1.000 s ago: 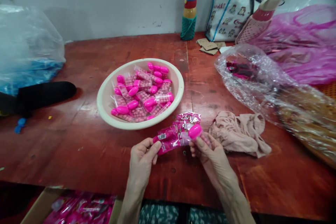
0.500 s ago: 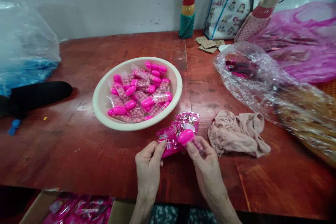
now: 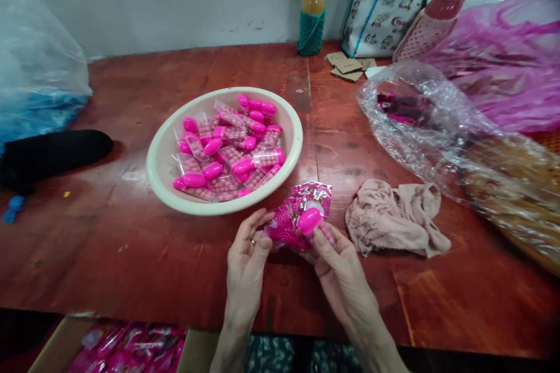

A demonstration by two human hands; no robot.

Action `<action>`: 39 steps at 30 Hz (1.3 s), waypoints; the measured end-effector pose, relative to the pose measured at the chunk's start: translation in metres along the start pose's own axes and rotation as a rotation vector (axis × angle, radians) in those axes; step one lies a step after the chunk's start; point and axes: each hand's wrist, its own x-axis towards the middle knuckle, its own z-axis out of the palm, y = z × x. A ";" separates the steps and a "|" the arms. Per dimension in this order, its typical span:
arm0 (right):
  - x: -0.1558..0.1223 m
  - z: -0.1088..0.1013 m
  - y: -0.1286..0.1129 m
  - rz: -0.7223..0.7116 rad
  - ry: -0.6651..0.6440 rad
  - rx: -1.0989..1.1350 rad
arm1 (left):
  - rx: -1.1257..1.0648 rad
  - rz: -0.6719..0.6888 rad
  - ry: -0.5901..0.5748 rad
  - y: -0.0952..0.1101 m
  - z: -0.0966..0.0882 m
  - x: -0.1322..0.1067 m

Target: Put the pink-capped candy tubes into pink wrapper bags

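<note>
In my right hand (image 3: 343,265) is a small clear tube of pink beads with a bright pink cap (image 3: 310,220), gripped between thumb and fingers. Just behind it is a shiny pink foil packet (image 3: 282,226), its left edge between the thumb and fingers of my left hand (image 3: 247,259). Another pink packet (image 3: 321,191) lies on the table beyond. A cream basin (image 3: 154,178) in front of me is filled with several similar capped bead tubes (image 3: 227,148). The right fingertips are partly hidden behind the tube and packet.
A crumpled beige cloth (image 3: 389,215) lies right of my hands. Further right are clear plastic wrap (image 3: 406,145) and a pink bag (image 3: 516,70). A bottle (image 3: 311,29) stands by the wall. A box of pink packets (image 3: 131,347) sits below the table edge.
My left fingers have shifted their hold on the foil packet, which has tilted and slid closer behind the tube. The right hand keeps the tube. The view has tipped slightly down.
</note>
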 end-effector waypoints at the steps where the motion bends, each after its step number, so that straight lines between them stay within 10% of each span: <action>1: -0.001 0.001 -0.002 0.027 -0.011 0.017 | -0.005 0.007 -0.012 0.000 0.001 0.000; 10: -0.002 -0.001 -0.004 0.113 -0.073 0.092 | 0.203 0.294 0.095 0.005 0.004 -0.002; 21: -0.001 -0.005 -0.006 0.033 -0.018 -0.072 | -0.222 -0.100 0.163 0.010 0.002 0.008; 39: -0.004 -0.005 0.004 -0.119 0.027 -0.628 | -0.287 -0.141 0.190 0.006 0.008 0.004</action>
